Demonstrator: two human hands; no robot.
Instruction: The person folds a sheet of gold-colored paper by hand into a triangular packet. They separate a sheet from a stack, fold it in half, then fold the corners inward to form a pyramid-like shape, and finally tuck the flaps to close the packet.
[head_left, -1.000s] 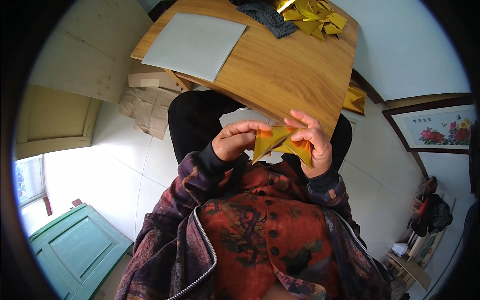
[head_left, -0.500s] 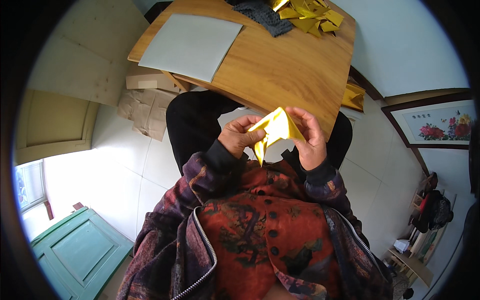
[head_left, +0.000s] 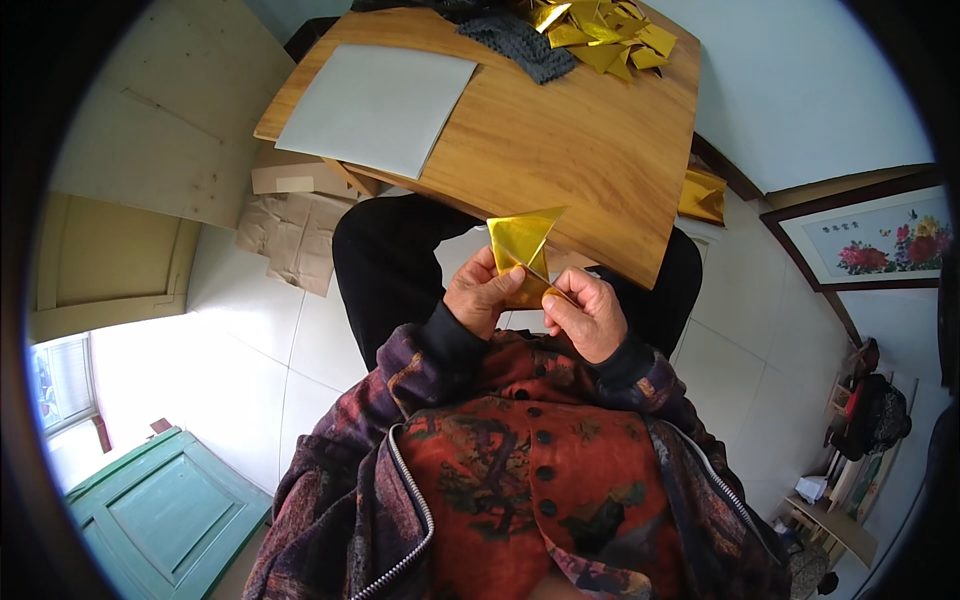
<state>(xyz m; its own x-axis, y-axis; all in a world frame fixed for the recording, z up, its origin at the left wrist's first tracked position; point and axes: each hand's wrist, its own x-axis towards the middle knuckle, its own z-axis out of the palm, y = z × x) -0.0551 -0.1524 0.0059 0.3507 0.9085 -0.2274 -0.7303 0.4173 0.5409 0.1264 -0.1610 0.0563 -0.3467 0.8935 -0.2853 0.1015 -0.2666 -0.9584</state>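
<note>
A shiny gold sheet of foil paper [head_left: 520, 238], folded to points, is held between both hands above my lap, just short of the table's near edge. My left hand [head_left: 484, 288] pinches its lower left side, thumb lying on top of the foil. At the lower right corner, my right hand [head_left: 588, 312] grips the paper between thumb and curled fingers. A diagonal fold or edge runs down the piece between the two hands. The fingers behind the foil are partly hidden.
On the wooden table [head_left: 560, 140] lie a pale grey board [head_left: 378, 108], a dark knitted cloth [head_left: 520, 45] and a heap of folded gold pieces [head_left: 610, 40]. Brown cardboard [head_left: 290, 235] is on the floor at left. A gold packet [head_left: 702, 195] shows beyond the table's right side.
The foil has turned, so a point now stands up and right. My right hand has moved down and left to its lower corner. My left hand stays near the left side.
</note>
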